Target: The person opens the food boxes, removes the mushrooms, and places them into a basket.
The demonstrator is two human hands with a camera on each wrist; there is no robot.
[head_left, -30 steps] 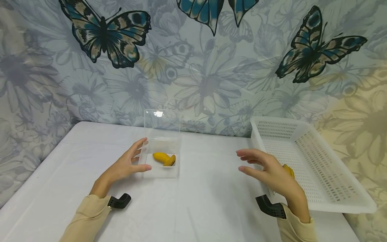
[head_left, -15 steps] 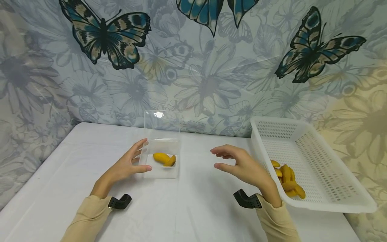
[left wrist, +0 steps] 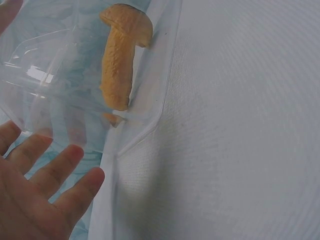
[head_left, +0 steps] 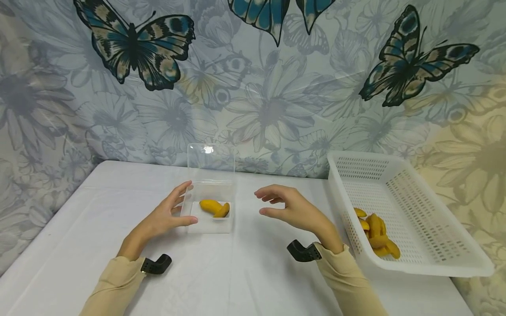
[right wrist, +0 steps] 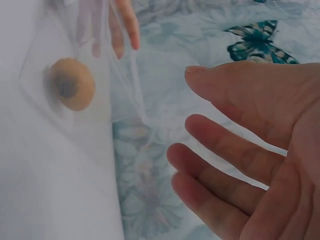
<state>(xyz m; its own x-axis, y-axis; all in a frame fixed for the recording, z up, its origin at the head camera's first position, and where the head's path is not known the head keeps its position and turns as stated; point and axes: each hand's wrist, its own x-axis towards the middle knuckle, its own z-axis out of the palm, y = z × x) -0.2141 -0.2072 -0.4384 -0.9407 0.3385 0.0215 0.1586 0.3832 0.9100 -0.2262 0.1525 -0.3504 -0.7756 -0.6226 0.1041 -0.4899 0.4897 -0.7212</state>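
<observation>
- Head view: left hand (head_left: 164, 216) flat against the left wall of the small clear plastic box with its hinged lid standing up (head_left: 209, 206), fingers straight and spread, thumb at the box's front-left corner. Nothing gripped.
- Box sits toward the back edge of the white cloth-covered table (head_left: 245, 272), roughly mid-width. Two yellow mango-like fruit pieces (head_left: 215, 207) lie on its floor, touching each other.
- Right hand (head_left: 290, 209) hovers over the table just right of the box, not touching it, fingers loosely extended and slightly curled, empty.
- White perforated plastic basket (head_left: 411, 219) at the table's right edge; pile of similar yellow pieces (head_left: 376, 238) at its near-left corner.
- Butterfly-and-flower printed backdrop (head_left: 272, 87) behind the table.
- Left wrist view: left-hand fingers (left wrist: 60, 170) straight, lying along the clear box wall (left wrist: 65, 100); one yellow piece (left wrist: 121, 55) visible through the plastic, on the box floor.
- Right wrist view: right hand (right wrist: 260, 165) wide, fingers apart, holding nothing; yellow piece (right wrist: 72, 84) seen end-on through the box, left-hand fingertips (right wrist: 125, 30) behind it.
</observation>
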